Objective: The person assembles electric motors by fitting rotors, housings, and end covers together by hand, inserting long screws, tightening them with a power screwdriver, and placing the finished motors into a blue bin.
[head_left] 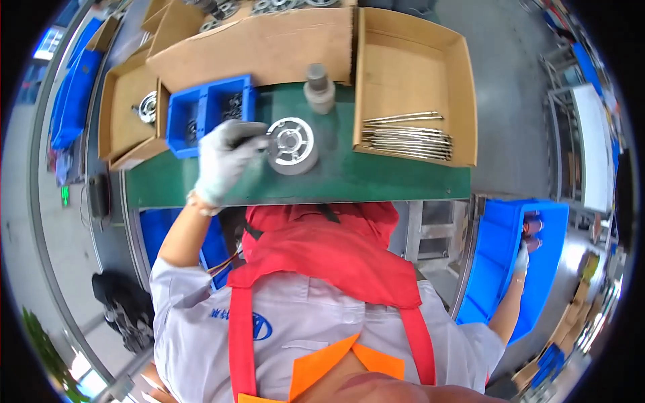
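My left hand (227, 160), in a pale glove, is above the green bench at the left edge of a round metal housing (292, 164). Its thumb and fingers are pinched together on something small and dark that I cannot make out. The housing has a spoked silver ring face with a central hole. My right hand (523, 259), also gloved, is far to the right, inside a blue bin (494, 269), against dark reddish cylindrical parts (532, 236). Its fingertips are too small and hidden to show whether they grip one.
Behind the housing stands a grey stepped cylinder (319, 91). A blue two-compartment tray (173, 124) holds small dark parts. One cardboard box (413, 67) contains long metal rods; another (121, 101) holds metal rings. The bench's front edge (376, 200) runs close to my body.
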Tool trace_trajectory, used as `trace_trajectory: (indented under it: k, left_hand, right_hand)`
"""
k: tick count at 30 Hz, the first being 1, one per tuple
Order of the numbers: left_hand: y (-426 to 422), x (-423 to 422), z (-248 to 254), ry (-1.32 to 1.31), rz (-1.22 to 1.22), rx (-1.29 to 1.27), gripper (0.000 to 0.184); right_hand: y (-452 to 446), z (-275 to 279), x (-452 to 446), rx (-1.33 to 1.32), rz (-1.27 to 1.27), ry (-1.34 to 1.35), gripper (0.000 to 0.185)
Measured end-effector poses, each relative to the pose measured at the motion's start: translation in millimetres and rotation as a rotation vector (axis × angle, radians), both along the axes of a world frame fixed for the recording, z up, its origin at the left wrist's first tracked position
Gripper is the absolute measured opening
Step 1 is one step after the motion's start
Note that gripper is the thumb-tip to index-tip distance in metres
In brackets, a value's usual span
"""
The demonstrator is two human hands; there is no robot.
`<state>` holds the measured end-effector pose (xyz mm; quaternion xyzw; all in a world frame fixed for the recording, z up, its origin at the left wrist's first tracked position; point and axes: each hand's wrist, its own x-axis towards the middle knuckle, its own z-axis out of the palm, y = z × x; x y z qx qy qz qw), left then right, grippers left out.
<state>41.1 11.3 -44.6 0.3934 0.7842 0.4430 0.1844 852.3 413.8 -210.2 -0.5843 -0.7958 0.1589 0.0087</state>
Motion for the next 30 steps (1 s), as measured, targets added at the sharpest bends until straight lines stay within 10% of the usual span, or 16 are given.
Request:
trace_trajectory:
  k: [1,2,4,7,15,20,30]
  left_hand:
    - [7.7,3.5,-3.8,0.232,-0.136,0.077,0.021]
    - [10.4,5.4,-9.5,0.317,-0.179,0.075,0.019]
    - [12.8,2.5,-22.8,0.624,-0.277,0.114,0.020]
    - [5.8,0.1,-34.5,0.719,-0.306,0.103,0.024]
    - [-25.6,-22.1,-14.0,0.686,-0.038,0.237,0.018]
    - [-93.6,-126.8,-36.6,0.769,0.344,-0.156,0.018]
    - [-70.6,-165.6,-31.8,1.003,-0.209,-0.894,0.035]
  right_hand:
    - [9.9,-37.4,28.4,-0.126,-0.260,0.623,0.032]
    - [18.6,-5.2,19.6,-0.131,-0.239,0.617,0.032]
    - [-38.6,50.5,-74.1,-0.304,-1.035,0.957,0.022]
    - [-29.1,44.1,-52.0,-0.245,-1.069,0.934,0.019]
    - [-50.0,104.6,-80.1,-0.127,-0.919,1.133,0.028]
    - [-82.2,152.1,-139.2,-0.013,-0.840,1.352,0.021]
    - [-186.4,164.1,-336.4,-0.313,-0.321,1.408,0.019]
